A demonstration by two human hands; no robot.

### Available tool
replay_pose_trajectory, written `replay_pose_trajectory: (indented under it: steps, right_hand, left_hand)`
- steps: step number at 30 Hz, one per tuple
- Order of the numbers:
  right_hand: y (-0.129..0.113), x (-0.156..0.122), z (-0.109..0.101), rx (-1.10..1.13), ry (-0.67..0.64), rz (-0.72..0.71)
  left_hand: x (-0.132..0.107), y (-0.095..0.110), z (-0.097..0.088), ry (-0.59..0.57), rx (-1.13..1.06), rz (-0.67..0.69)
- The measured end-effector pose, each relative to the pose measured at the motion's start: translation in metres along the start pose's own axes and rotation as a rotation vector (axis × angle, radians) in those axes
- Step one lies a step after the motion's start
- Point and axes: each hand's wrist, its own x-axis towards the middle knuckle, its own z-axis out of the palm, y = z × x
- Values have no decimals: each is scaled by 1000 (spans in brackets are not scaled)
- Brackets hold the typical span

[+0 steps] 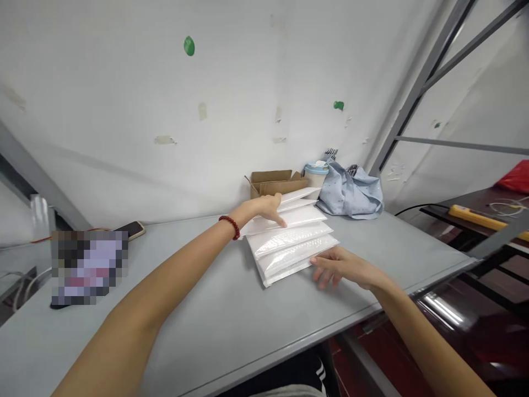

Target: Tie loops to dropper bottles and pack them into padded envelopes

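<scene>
White bubble mailers (295, 238), several of them, lie in an overlapping, fanned stack on the grey table. My left hand (264, 208) is at the back left of the stack, its thumb over one mailer and its other fingers partly hidden at the far side; it grips the upper mailers. A dark red bead bracelet (231, 225) circles that wrist. By the front right corner of the stack is my right hand (336, 266). Its thumb tip meets the edge of the lowest mailer, while the other fingers hang apart below, loosely bent.
Behind the stack stand an open cardboard box (273, 181) and a lidded paper cup (317, 173). A light blue cloth bag (351, 190) slumps beside them against the wall. At left lie a phone (134, 229) and a blurred-out item (91, 267). Metal frame posts (407, 116) rise at right.
</scene>
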Motion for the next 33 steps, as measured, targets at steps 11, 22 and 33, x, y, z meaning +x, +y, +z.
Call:
replay_pose_trajectory:
  steps: [11, 22, 33]
  right_hand:
    - [12, 18, 37, 660, 319, -222]
    - [-4, 36, 43, 745, 433, -289]
    - [-7, 32, 18, 238, 1107, -429]
  left_hand:
    - [-16, -25, 17, 88, -147, -51]
    - [-83, -28, 30, 119, -266, -79]
    - [-82, -35, 40, 420, -365, -267]
